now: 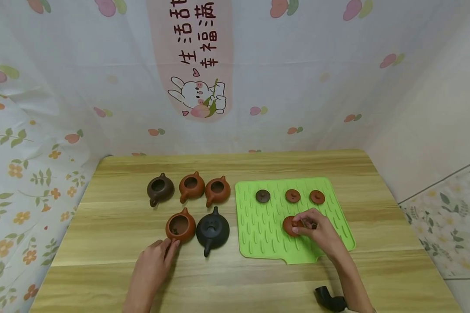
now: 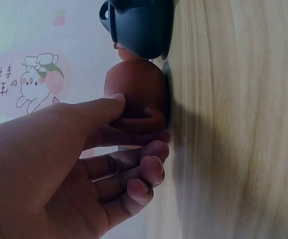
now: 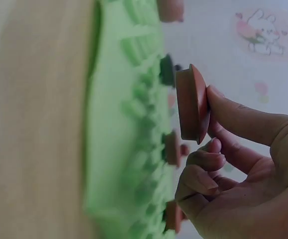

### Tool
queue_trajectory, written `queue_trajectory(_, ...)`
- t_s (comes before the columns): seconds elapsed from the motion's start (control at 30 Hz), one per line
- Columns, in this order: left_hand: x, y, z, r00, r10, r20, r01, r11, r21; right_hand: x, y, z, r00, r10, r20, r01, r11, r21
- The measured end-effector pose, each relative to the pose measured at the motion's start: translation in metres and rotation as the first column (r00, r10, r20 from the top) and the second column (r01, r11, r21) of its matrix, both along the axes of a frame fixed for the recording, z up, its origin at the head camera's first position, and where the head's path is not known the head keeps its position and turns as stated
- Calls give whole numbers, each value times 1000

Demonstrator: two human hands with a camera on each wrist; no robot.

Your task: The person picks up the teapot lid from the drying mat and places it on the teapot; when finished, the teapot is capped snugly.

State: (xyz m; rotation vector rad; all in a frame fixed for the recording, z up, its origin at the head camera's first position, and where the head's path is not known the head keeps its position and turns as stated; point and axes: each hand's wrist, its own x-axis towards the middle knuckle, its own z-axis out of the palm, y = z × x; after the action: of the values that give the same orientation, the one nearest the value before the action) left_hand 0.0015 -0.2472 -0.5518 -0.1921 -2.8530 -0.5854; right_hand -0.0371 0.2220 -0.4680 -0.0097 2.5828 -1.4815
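Note:
My left hand (image 1: 153,262) pinches the handle of a reddish-brown clay teapot (image 2: 136,89) between thumb and fingers. The teapot stands lidless on the wooden table, its round mouth facing up and its spout away from me. By its knob, my right hand (image 1: 317,229) holds a reddish-brown teapot lid (image 3: 191,103) raised above the green mat (image 1: 258,243). The thumb and index finger pinch, while the other fingers curl below. Beside the left teapot is a black teapot (image 1: 213,229) with its lid on.
Behind stand a dark brown teapot (image 1: 165,194) and two reddish-brown teapots (image 1: 196,190), (image 1: 222,196), all lidless. On the mat's far part lie a dark lid (image 1: 263,196) and two reddish lids (image 1: 292,196), (image 1: 317,197). A black bent object (image 1: 329,300) shows by the right forearm.

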Motion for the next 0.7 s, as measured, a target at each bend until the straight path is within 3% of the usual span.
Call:
queue_trajectory(0.27, -1, 0, 3, 1000, -9, 1, 9, 1000, -7, -11, -29, 21, 998, 43, -42, -44, 999, -23)
queue_trajectory(0.7, -2, -2, -3, 1000, -18, -15, 18, 1000, -20, -29, -93, 31, 972, 187, -142, -195, 980, -43)
